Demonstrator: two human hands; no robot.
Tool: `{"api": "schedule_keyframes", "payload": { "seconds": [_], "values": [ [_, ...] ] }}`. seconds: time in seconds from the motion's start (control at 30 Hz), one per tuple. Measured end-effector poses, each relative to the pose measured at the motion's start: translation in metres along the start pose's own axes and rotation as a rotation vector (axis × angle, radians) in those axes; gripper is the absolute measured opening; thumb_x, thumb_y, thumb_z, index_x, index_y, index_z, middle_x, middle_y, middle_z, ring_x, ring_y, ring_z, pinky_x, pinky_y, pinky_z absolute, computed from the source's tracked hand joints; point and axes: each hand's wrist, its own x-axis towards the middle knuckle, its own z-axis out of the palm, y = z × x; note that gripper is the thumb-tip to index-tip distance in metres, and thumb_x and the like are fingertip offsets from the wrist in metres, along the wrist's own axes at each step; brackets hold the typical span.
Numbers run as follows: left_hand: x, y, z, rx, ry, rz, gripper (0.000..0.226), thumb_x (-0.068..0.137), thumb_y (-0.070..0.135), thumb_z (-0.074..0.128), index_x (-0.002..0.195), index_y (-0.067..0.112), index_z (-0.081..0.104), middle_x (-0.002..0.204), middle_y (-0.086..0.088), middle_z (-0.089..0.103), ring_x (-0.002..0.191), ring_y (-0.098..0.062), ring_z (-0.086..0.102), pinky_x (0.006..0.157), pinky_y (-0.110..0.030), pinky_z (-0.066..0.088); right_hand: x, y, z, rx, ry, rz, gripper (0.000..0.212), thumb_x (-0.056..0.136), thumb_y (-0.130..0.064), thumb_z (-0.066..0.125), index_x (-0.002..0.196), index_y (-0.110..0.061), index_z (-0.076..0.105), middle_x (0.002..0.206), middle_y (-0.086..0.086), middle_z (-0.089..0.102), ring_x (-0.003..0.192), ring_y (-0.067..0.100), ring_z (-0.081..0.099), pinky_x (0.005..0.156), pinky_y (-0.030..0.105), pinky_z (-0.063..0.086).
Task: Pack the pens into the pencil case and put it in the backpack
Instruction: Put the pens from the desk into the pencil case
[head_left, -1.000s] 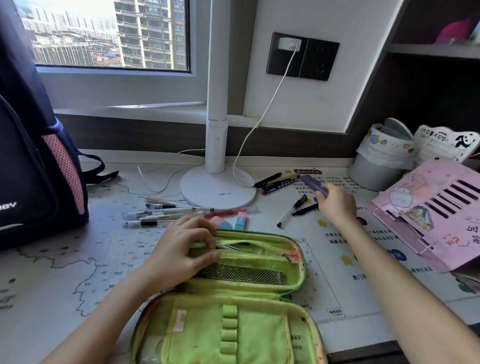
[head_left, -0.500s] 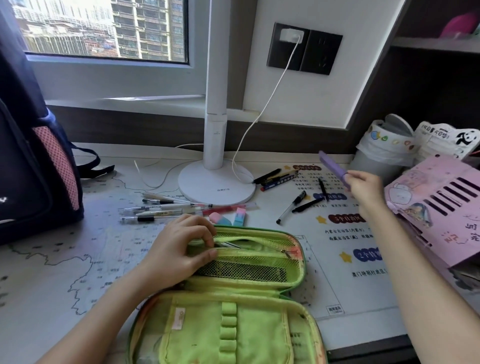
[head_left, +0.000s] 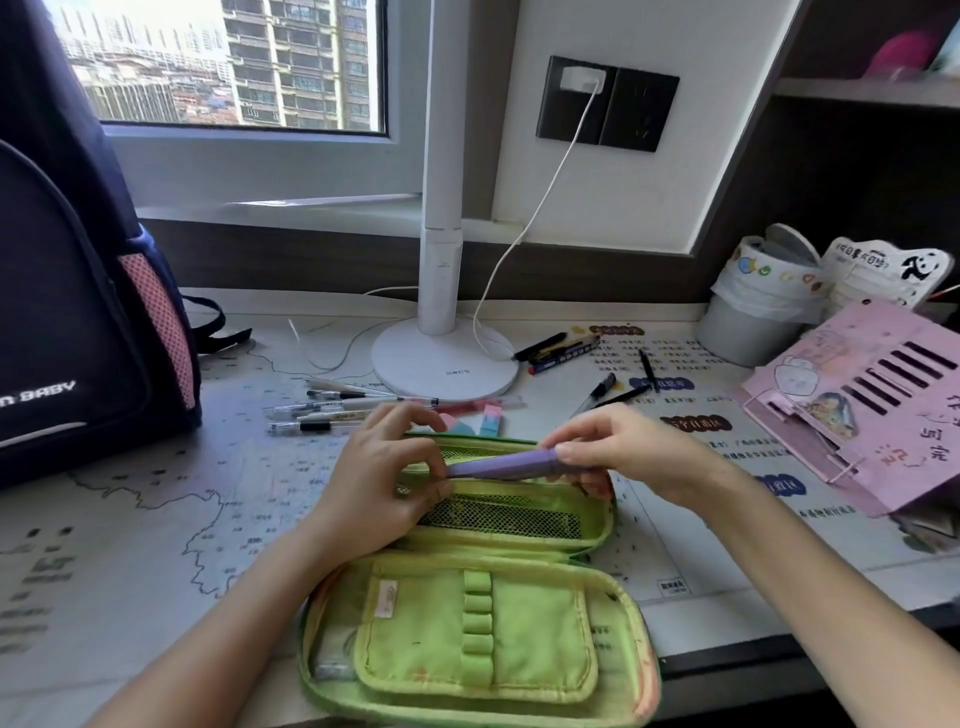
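A green pencil case lies open on the desk in front of me. My right hand holds a purple pen level over the case's far half, its tip reaching my left hand. That hand pinches the edge of the case's mesh pocket. Several clear pens lie left of the lamp base, and several black pens lie to its right. A dark blue backpack with a pink mesh side pocket stands at the far left.
A white lamp base with its cable sits behind the case. Pastel erasers lie just beyond the case. A grey bin and a pink stand crowd the right side. The desk edge runs close on the right.
My right hand lifted the purple pen from the black pens on the right and carried it left, down over the open case. My left hand stayed on the case's pocket.
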Motion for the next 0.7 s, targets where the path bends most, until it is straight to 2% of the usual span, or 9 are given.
{"api": "schedule_keyframes", "payload": {
  "seconds": [0.13,0.27,0.33,0.37,0.43,0.5,0.6,0.7],
  "values": [
    [0.0,-0.001,-0.002,-0.048,-0.02,0.039,0.011,0.069,0.014,0.078,0.068,0.011,0.067,0.099,0.001,0.065,0.098,-0.02,0.054,0.081,-0.034,0.044,0.019,-0.017,0.029,-0.265,-0.01,-0.038,0.016,0.089,-0.03,0.058,0.099,-0.027,0.07,0.083,-0.011,0.069,0.068,-0.003,0.059,0.058,0.011,0.042],
    [-0.002,-0.002,0.0,-0.114,-0.026,0.038,0.012,0.072,0.01,0.074,0.071,0.009,0.062,0.095,0.003,0.065,0.087,-0.017,0.059,0.075,-0.036,0.048,0.031,-0.026,0.042,-0.412,0.012,-0.132,0.02,0.088,-0.034,0.058,0.101,-0.025,0.071,0.085,-0.011,0.07,0.074,0.0,0.061,0.06,0.012,0.045],
    [-0.002,-0.005,0.002,-0.127,-0.018,0.018,0.012,0.074,0.011,0.073,0.072,0.01,0.061,0.095,0.006,0.066,0.085,-0.015,0.061,0.075,-0.036,0.05,0.033,-0.025,0.045,-0.38,0.037,-0.14,0.017,0.084,-0.033,0.064,0.097,-0.025,0.072,0.081,-0.013,0.069,0.07,-0.003,0.062,0.058,0.007,0.047],
    [-0.002,-0.006,0.004,-0.134,-0.019,0.011,0.012,0.075,0.011,0.073,0.073,0.011,0.061,0.096,0.008,0.066,0.086,-0.013,0.062,0.076,-0.035,0.051,0.034,-0.022,0.046,-0.343,0.072,-0.141,0.014,0.082,-0.032,0.068,0.093,-0.024,0.072,0.08,-0.01,0.07,0.069,-0.002,0.063,0.059,0.009,0.049],
    [-0.002,-0.009,0.006,-0.157,-0.032,-0.008,0.011,0.076,0.011,0.072,0.073,0.012,0.061,0.098,0.009,0.067,0.089,-0.01,0.062,0.079,-0.034,0.051,0.033,-0.015,0.046,-0.277,0.149,-0.141,0.014,0.077,-0.028,0.073,0.089,-0.021,0.071,0.081,-0.003,0.071,0.073,0.006,0.066,0.067,0.02,0.054],
    [-0.003,-0.011,0.008,-0.159,-0.053,-0.014,0.011,0.077,0.012,0.071,0.073,0.012,0.061,0.1,0.007,0.067,0.092,-0.011,0.061,0.082,-0.035,0.05,0.029,-0.009,0.045,-0.22,0.171,-0.139,0.017,0.075,-0.02,0.076,0.09,-0.019,0.069,0.084,-0.001,0.072,0.077,0.009,0.068,0.073,0.026,0.057],
    [-0.004,-0.013,0.01,-0.126,-0.06,-0.003,0.01,0.077,0.013,0.071,0.074,0.012,0.062,0.099,0.005,0.069,0.093,-0.014,0.06,0.085,-0.035,0.048,0.023,-0.002,0.048,-0.12,0.223,-0.185,0.026,0.073,-0.006,0.075,0.095,-0.017,0.068,0.088,-0.001,0.071,0.081,0.009,0.068,0.076,0.026,0.057],
    [-0.003,-0.012,0.01,-0.145,-0.042,-0.015,0.01,0.076,0.008,0.071,0.073,0.008,0.062,0.097,0.001,0.069,0.09,-0.017,0.06,0.083,-0.033,0.047,0.022,-0.001,0.058,-0.05,0.344,-0.229,0.026,0.071,-0.004,0.076,0.09,-0.019,0.068,0.084,-0.001,0.071,0.081,0.012,0.068,0.075,0.026,0.057]
  ]
}}
